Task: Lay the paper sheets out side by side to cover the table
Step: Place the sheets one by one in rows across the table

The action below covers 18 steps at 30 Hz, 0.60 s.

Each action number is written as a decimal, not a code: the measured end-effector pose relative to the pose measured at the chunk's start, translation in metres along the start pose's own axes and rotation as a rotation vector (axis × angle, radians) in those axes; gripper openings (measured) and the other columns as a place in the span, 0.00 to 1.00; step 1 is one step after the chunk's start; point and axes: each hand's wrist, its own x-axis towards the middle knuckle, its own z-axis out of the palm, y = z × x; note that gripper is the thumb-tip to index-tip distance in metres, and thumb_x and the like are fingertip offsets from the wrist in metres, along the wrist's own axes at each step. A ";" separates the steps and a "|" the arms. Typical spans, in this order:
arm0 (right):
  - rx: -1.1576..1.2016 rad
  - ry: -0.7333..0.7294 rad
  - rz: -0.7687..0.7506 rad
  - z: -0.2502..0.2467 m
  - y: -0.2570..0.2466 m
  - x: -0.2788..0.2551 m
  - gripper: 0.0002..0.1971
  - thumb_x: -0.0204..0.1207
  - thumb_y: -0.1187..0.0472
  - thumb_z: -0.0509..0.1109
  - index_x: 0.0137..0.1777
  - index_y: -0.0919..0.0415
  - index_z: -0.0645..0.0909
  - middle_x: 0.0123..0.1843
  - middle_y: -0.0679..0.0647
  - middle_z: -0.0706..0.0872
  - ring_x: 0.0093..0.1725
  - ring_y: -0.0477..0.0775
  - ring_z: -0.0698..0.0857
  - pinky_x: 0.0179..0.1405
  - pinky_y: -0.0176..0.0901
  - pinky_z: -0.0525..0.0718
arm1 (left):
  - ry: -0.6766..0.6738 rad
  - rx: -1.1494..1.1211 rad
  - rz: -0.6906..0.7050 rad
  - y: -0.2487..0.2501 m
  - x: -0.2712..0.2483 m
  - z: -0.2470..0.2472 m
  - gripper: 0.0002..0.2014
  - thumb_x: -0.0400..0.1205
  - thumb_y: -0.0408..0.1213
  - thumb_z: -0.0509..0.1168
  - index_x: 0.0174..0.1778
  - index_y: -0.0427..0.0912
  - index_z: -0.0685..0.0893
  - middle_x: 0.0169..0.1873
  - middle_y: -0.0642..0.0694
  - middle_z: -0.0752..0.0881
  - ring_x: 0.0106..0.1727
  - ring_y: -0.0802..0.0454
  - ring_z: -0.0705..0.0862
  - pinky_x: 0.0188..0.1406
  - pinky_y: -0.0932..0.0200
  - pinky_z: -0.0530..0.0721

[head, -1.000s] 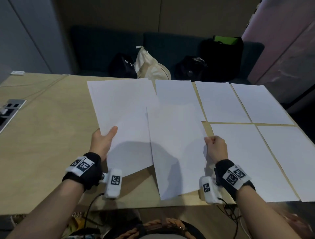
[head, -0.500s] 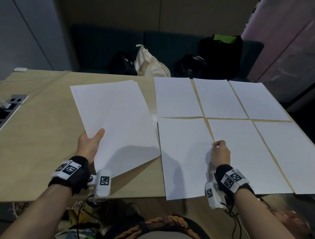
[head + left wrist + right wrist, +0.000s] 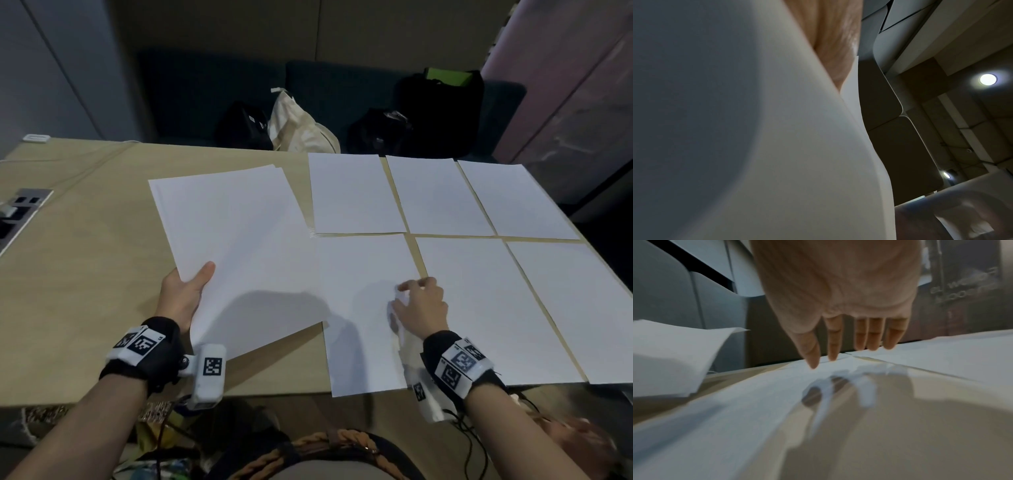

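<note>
Left hand (image 3: 183, 296) gripping paper stack (image 3: 236, 246), thumb on top, held above bare left part of table (image 3: 78, 291). Right hand (image 3: 419, 308) fingers (image 3: 833, 344) extended, grasping nothing, hovering over near-left laid sheet (image 3: 363, 308). Six sheets laid side by side, two rows, on table's right side.

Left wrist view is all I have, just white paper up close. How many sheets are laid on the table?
Observer: Six sheets, two rows of three, on the right side of the table.
Operator: And the paper in front of me?
Observer: A stack, which the left hand grips by its near edge, thumb on top.
Operator: The right hand?
Observer: The right hand is open over the near-left sheet, holding nothing.
</note>
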 end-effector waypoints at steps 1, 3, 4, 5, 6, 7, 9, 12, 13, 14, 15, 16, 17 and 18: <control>-0.044 -0.043 -0.089 0.000 -0.003 -0.003 0.21 0.77 0.55 0.66 0.70 0.56 0.75 0.74 0.59 0.67 0.74 0.62 0.67 0.72 0.54 0.67 | -0.003 0.006 -0.001 0.000 0.000 0.002 0.18 0.81 0.32 0.65 0.66 0.31 0.77 0.58 0.39 0.83 0.55 0.43 0.82 0.56 0.51 0.77; -0.131 -0.170 -0.214 0.002 -0.008 -0.010 0.27 0.77 0.50 0.67 0.76 0.51 0.69 0.82 0.57 0.61 0.80 0.61 0.62 0.77 0.56 0.64 | -0.009 0.011 -0.003 -0.002 0.001 0.005 0.18 0.81 0.32 0.65 0.66 0.30 0.77 0.60 0.38 0.83 0.56 0.42 0.82 0.58 0.50 0.78; -0.160 -0.242 -0.236 0.003 -0.011 -0.012 0.30 0.77 0.47 0.67 0.78 0.48 0.66 0.84 0.56 0.56 0.82 0.60 0.58 0.79 0.59 0.60 | -0.011 0.013 -0.008 -0.002 0.001 0.006 0.18 0.80 0.33 0.66 0.66 0.30 0.78 0.61 0.36 0.83 0.57 0.42 0.83 0.60 0.48 0.79; -0.176 -0.301 -0.237 0.006 -0.012 -0.014 0.33 0.76 0.45 0.67 0.80 0.46 0.62 0.86 0.54 0.52 0.84 0.61 0.54 0.80 0.62 0.57 | -0.015 0.016 -0.011 -0.002 0.001 0.008 0.19 0.80 0.33 0.66 0.66 0.30 0.78 0.62 0.36 0.83 0.57 0.41 0.83 0.61 0.47 0.79; -0.178 -0.346 -0.223 0.008 -0.013 -0.016 0.35 0.76 0.44 0.67 0.81 0.45 0.59 0.86 0.53 0.49 0.84 0.61 0.51 0.81 0.65 0.55 | -0.020 0.018 -0.012 -0.003 0.001 0.009 0.19 0.80 0.33 0.66 0.66 0.30 0.78 0.62 0.35 0.83 0.58 0.41 0.83 0.62 0.47 0.79; -0.172 -0.372 -0.204 0.009 -0.013 -0.018 0.37 0.76 0.43 0.67 0.82 0.44 0.56 0.86 0.51 0.47 0.85 0.61 0.48 0.80 0.67 0.53 | -0.026 0.017 -0.014 -0.003 0.000 0.010 0.19 0.80 0.33 0.66 0.67 0.30 0.78 0.62 0.35 0.83 0.58 0.41 0.83 0.61 0.47 0.79; -0.153 -0.380 -0.178 0.011 -0.013 -0.019 0.38 0.75 0.42 0.67 0.82 0.43 0.53 0.86 0.50 0.44 0.85 0.61 0.45 0.79 0.70 0.51 | -0.034 0.019 -0.017 -0.003 0.000 0.013 0.18 0.81 0.33 0.65 0.66 0.31 0.78 0.62 0.36 0.83 0.57 0.41 0.83 0.60 0.48 0.79; -0.136 -0.358 -0.149 0.013 -0.012 -0.019 0.38 0.75 0.42 0.67 0.82 0.42 0.53 0.86 0.50 0.45 0.85 0.60 0.45 0.79 0.71 0.51 | -0.032 0.036 -0.012 -0.003 0.000 0.014 0.18 0.81 0.34 0.66 0.65 0.32 0.78 0.62 0.35 0.83 0.60 0.39 0.83 0.63 0.46 0.79; -0.126 -0.348 -0.138 0.013 -0.011 -0.018 0.38 0.74 0.41 0.67 0.82 0.42 0.54 0.86 0.50 0.45 0.85 0.60 0.45 0.79 0.72 0.51 | -0.030 0.040 -0.012 -0.003 0.001 0.014 0.18 0.80 0.34 0.66 0.65 0.32 0.78 0.63 0.35 0.83 0.60 0.39 0.83 0.63 0.46 0.79; -0.113 -0.341 -0.129 0.014 -0.011 -0.017 0.38 0.74 0.41 0.68 0.82 0.42 0.54 0.86 0.49 0.45 0.85 0.59 0.45 0.79 0.72 0.50 | -0.029 0.041 -0.011 -0.003 0.001 0.013 0.18 0.80 0.34 0.66 0.65 0.32 0.78 0.62 0.35 0.83 0.59 0.40 0.83 0.62 0.46 0.79; -0.102 -0.338 -0.122 0.014 -0.011 -0.016 0.38 0.74 0.41 0.68 0.82 0.42 0.55 0.86 0.49 0.45 0.85 0.59 0.45 0.79 0.72 0.50 | -0.029 0.042 -0.011 -0.003 0.001 0.013 0.18 0.81 0.34 0.66 0.65 0.32 0.78 0.62 0.35 0.83 0.57 0.40 0.83 0.61 0.47 0.79; -0.092 -0.337 -0.116 0.015 -0.011 -0.016 0.38 0.74 0.42 0.68 0.82 0.42 0.55 0.86 0.49 0.45 0.85 0.59 0.45 0.79 0.72 0.50 | -0.028 0.043 -0.010 -0.003 0.001 0.013 0.18 0.81 0.34 0.66 0.65 0.32 0.78 0.62 0.36 0.84 0.57 0.41 0.83 0.60 0.48 0.79; -0.085 -0.336 -0.111 0.015 -0.012 -0.016 0.38 0.74 0.42 0.69 0.81 0.42 0.55 0.86 0.49 0.46 0.85 0.60 0.45 0.79 0.72 0.50 | -0.028 0.045 -0.010 -0.003 0.001 0.014 0.18 0.81 0.34 0.66 0.66 0.32 0.78 0.61 0.36 0.84 0.56 0.42 0.83 0.60 0.49 0.79; -0.080 -0.335 -0.106 0.015 -0.013 -0.016 0.38 0.74 0.43 0.69 0.81 0.42 0.55 0.86 0.49 0.46 0.85 0.60 0.45 0.79 0.72 0.50 | -0.027 0.044 -0.008 -0.003 0.001 0.014 0.18 0.81 0.34 0.66 0.66 0.32 0.78 0.61 0.36 0.84 0.56 0.42 0.83 0.59 0.49 0.79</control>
